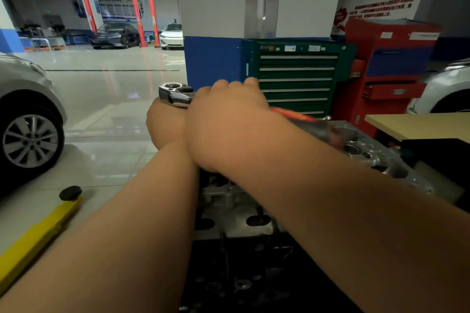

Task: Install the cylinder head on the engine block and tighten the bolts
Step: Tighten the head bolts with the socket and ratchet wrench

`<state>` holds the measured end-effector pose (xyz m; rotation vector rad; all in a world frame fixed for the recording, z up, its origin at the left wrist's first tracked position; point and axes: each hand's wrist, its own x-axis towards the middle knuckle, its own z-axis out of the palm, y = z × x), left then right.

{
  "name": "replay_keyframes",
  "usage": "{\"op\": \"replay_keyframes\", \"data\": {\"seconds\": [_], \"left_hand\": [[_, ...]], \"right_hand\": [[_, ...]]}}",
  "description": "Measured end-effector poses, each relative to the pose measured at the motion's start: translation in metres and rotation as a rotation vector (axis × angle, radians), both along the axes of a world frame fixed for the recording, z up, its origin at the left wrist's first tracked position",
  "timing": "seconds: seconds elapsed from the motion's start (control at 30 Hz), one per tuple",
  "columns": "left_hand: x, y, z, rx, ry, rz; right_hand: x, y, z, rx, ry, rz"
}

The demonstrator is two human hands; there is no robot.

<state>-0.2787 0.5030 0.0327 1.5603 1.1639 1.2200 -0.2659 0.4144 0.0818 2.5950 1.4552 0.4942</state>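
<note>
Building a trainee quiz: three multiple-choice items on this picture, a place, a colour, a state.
1. Where does the green steel drawer cabinet stand? A left of the red tool cart; B in the far bay; C on a table.
2. What colour is the grip of the chrome ratchet wrench? A blue; B orange-red; C green.
3. How does the right hand lie? A hanging idle; B over the wrench, above the left hand; C on the floor.
Key: 1 A, the cart adjoins it; 2 B, orange-red shows past the wrist; 3 B, its fingers curl over the shaft.

Right hand (pixel 226 119) grips ratchet wrench (pixel 175 93); left hand (pixel 165 124) under its head, fingers hidden; cylinder head (pixel 223 201) below.
</note>
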Motion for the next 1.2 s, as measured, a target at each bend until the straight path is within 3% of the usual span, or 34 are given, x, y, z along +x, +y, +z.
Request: {"op": "replay_keyframes", "data": {"seconds": [0.1, 0.3, 0.37, 0.43, 0.53, 0.63, 0.7, 0.77, 0.87, 1.0, 1.07, 1.13, 1.2], "left_hand": [[0.004, 0.000, -0.002, 0.028, 0.033, -0.012], [0.007, 0.001, -0.001, 0.017, 0.109, 0.090], [0.013, 0.001, 0.003, -0.034, 0.151, 0.087], [0.018, 0.001, 0.002, 0.072, 0.198, 0.042], [0.008, 0.001, -0.005, 0.103, 0.099, 0.098], [0.006, 0.002, -0.006, 0.079, 0.070, 0.096], [0.006, 0.004, 0.000, -0.035, 0.052, 0.061], [0.007, 0.010, 0.003, -0.100, 0.080, 0.102], [0.009, 0.006, -0.002, 0.022, 0.068, 0.063], [0.004, -0.004, -0.004, 0.071, 0.035, 0.061], [0.003, 0.000, -0.004, 0.042, -0.005, 0.045], [0.006, 0.004, -0.008, 0.027, -0.075, 0.031], [0.009, 0.006, -0.009, 0.082, -0.012, 0.047]], "right_hand": [[0.006, -0.006, -0.006, 0.143, -0.053, 0.060], [0.016, -0.005, 0.018, -0.087, 0.071, -0.038], [-0.002, 0.006, 0.010, -0.075, 0.055, -0.024], [-0.003, 0.004, -0.002, -0.013, 0.056, 0.035], [0.028, -0.009, 0.001, 0.047, 0.018, 0.033], [0.033, 0.000, 0.016, -0.036, 0.133, -0.035], [0.014, 0.015, 0.016, -0.123, 0.142, -0.079], [0.002, 0.020, 0.004, -0.046, 0.101, -0.026], [0.013, 0.007, 0.003, 0.077, 0.060, 0.008], [0.021, 0.005, 0.019, -0.087, 0.104, -0.085], [0.011, 0.007, 0.014, -0.110, 0.038, -0.078], [0.006, 0.003, -0.008, -0.001, -0.020, -0.045], [0.013, -0.003, -0.024, 0.139, -0.065, -0.019]]}}
